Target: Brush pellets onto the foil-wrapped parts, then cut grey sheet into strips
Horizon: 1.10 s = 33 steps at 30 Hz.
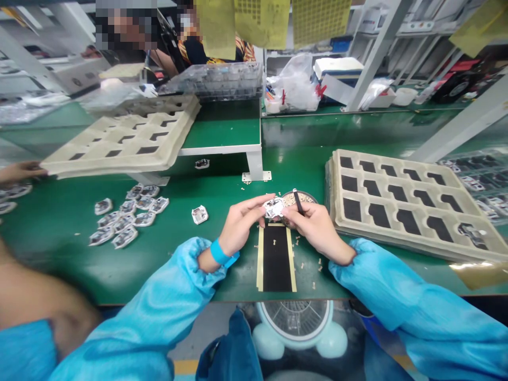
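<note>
My left hand pinches a small white plastic part with dark detail, held over the far end of a black strip edged with yellow tape. My right hand meets that part from the other side with its fingertips. A slim black tool with a pale tip rises out of the right hand's fingers; its exact kind is unclear. Right behind the hands is a round dish of tiny beige pieces, partly covered by them. Several such pieces lie loose around the strip.
Left lie a cluster of similar white parts and a single one. Stacked moulded trays stand right. Another tray rests on a raised shelf, with another person's hand at its corner. A co-worker's arm is near left.
</note>
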### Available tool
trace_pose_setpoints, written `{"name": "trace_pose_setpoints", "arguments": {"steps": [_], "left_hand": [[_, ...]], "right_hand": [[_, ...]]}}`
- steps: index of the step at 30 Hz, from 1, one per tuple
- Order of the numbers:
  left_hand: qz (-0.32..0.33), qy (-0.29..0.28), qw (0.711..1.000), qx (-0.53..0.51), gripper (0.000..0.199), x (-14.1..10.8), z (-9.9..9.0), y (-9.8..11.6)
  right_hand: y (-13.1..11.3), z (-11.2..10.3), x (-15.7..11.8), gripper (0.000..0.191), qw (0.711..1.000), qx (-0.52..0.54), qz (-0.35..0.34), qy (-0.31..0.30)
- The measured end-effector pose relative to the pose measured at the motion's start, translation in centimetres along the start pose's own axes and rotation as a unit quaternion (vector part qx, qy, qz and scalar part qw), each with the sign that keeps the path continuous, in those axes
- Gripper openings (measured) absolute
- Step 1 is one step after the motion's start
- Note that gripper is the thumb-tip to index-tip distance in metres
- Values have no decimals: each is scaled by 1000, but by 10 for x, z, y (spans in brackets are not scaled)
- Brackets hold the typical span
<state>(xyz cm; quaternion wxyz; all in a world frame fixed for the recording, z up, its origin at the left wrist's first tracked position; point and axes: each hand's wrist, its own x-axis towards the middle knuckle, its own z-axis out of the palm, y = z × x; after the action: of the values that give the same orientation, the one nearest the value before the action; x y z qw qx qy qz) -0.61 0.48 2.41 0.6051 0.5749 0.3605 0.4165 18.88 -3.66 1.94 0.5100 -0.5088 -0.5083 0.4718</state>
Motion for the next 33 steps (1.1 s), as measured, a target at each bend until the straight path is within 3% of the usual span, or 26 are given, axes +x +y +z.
{"name": "trace_pose_setpoints", "arguments": {"steps": [6,9,20,23,26,28,33], "left_hand": [[29,6,999,17,48,-3,11,0],[47,24,995,82,52,-5,15,-4],[161,73,952,251,40,-6,13,-1],[119,69,968,209,43,-6,11,-1],[35,33,996,72,52,-4,11,-2],[-1,5,1000,-1,56,-3,11,-3],[-18,-13,999,-40,58,-2,10,-3]], "right_hand": [[6,3,0,26,998,47,17,26],[6,5,-1,26,998,48,13,36],[6,7,-1,30,999,25,1,47],[5,5,0,30,999,0,-5,32],[2,2,0,28,999,-8,-34,34],[0,0,0,32,998,7,-53,30],[-1,-2,2,36,998,37,-56,-5]]}}
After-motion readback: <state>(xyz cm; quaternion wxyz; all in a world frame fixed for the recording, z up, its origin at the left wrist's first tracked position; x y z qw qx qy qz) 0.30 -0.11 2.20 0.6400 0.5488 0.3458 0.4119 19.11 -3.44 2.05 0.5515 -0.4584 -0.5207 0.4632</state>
